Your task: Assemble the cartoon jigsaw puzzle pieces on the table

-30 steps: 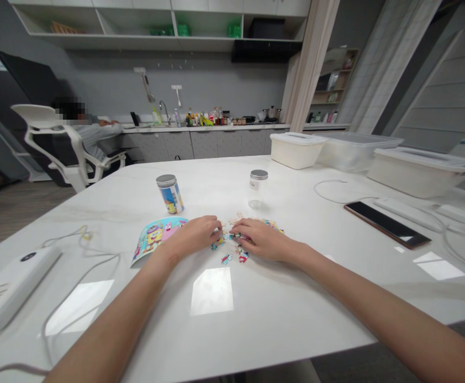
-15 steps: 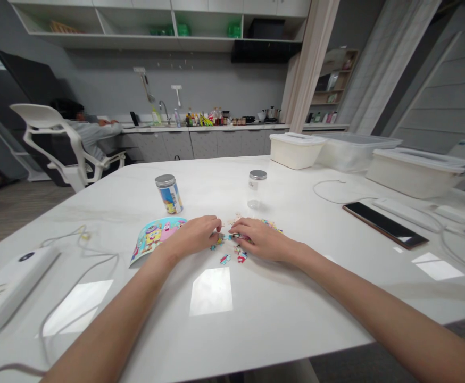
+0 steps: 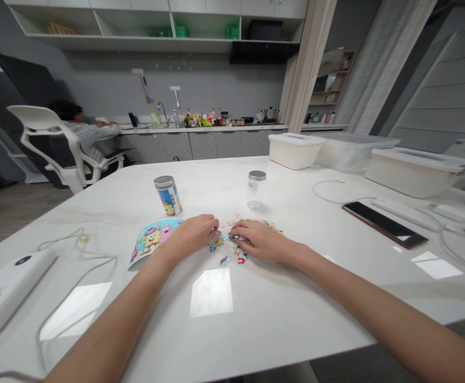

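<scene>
Small colourful jigsaw pieces (image 3: 225, 260) lie scattered on the white table between my two hands. My left hand (image 3: 196, 234) hovers at the left side of the pieces with its fingers curled together; whatever sits in its fingertips is hidden. Across from it, my right hand (image 3: 261, 241) has bent fingers closed over a jigsaw piece, partly covered by the fingertips. More pieces (image 3: 271, 225) lie in a heap behind the right hand. Under my left wrist is a curved cartoon picture sheet (image 3: 151, 239), partly covered by the arm.
A printed jar with a metal lid (image 3: 168, 196) and a clear lidded jar (image 3: 256, 190) stand behind the hands. To the right lie a dark phone (image 3: 384, 223) and cables; storage boxes (image 3: 295, 151) stand farther back. A white device (image 3: 13, 290) lies left. A person sits beyond the table.
The left hand's fingers have drawn slightly up and away from the pieces, showing more of those beside it. My right hand stays almost still over its piece.
</scene>
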`<state>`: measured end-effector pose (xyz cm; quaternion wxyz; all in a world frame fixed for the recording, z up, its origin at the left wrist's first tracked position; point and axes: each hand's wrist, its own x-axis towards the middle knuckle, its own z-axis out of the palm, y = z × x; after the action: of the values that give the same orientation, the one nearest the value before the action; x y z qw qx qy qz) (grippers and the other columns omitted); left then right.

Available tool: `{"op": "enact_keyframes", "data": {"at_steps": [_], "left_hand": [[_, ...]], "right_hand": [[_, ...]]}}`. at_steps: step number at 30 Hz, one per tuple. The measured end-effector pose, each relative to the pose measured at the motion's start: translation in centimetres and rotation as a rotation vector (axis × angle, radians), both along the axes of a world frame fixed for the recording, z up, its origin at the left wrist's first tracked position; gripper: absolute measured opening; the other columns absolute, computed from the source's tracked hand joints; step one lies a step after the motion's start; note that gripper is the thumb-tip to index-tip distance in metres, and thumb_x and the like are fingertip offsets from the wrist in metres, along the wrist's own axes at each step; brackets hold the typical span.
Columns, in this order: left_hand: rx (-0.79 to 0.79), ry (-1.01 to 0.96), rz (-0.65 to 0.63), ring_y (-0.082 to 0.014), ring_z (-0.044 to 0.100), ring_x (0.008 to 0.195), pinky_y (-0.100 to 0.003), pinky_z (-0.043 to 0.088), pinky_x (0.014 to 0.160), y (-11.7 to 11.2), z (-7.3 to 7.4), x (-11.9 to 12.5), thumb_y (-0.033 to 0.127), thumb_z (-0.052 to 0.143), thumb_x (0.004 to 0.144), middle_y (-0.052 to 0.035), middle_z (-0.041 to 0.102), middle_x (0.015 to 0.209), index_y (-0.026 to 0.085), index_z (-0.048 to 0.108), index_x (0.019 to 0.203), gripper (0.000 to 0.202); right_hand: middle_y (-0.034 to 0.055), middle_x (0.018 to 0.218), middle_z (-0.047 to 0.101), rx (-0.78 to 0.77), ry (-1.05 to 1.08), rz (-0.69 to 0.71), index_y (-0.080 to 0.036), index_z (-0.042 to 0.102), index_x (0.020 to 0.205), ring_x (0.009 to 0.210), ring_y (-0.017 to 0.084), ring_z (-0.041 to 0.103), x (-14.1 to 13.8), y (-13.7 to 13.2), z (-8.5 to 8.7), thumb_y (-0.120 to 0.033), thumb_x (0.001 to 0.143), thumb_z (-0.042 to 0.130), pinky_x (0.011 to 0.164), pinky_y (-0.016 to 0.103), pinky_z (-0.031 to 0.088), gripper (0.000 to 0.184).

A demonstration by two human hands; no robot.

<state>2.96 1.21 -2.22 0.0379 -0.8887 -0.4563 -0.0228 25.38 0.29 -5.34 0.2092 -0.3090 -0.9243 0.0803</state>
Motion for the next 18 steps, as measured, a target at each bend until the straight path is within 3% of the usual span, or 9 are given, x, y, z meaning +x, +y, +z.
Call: {"op": "enact_keyframes", "data": {"at_steps": [7, 13, 18], "left_hand": [[-0.058, 0.024, -0.058, -0.0182, 0.063, 0.082, -0.027, 0.043, 0.069, -0.35, 0.28, -0.01, 0.021, 0.046, 0.093, -0.0047, 0.064, 0.091, 0.02, 0.067, 0.092, 0.021], [-0.016, 0.016, -0.046, -0.0221, 0.062, 0.096, -0.031, 0.045, 0.081, -0.02, -0.12, -0.49, 0.024, 0.043, 0.095, -0.0077, 0.064, 0.103, 0.017, 0.061, 0.108, 0.023], [0.02, 0.054, -0.025, -0.0227, 0.061, 0.097, -0.034, 0.044, 0.084, 0.29, -0.54, -0.67, 0.019, 0.041, 0.094, -0.0095, 0.061, 0.104, 0.015, 0.06, 0.111, 0.026]], "right_hand": [[0.0121, 0.114, 0.064, 0.045, -0.018, 0.005, -0.017, 0.064, 0.113, 0.102, 0.023, 0.061, -0.15, 0.12, 0.26, -0.016, 0.093, 0.048, 0.091, 0.041, 0.048, 0.026], [0.0148, 0.115, 0.064, 0.077, -0.045, -0.021, -0.015, 0.065, 0.111, 0.104, 0.025, 0.061, -0.34, 0.27, 0.67, -0.016, 0.093, 0.048, 0.091, 0.043, 0.049, 0.025], [0.0158, 0.116, 0.063, 0.086, -0.049, -0.041, -0.012, 0.063, 0.115, 0.104, 0.025, 0.062, -0.16, 0.5, 0.54, -0.014, 0.092, 0.048, 0.09, 0.044, 0.05, 0.027]]}}
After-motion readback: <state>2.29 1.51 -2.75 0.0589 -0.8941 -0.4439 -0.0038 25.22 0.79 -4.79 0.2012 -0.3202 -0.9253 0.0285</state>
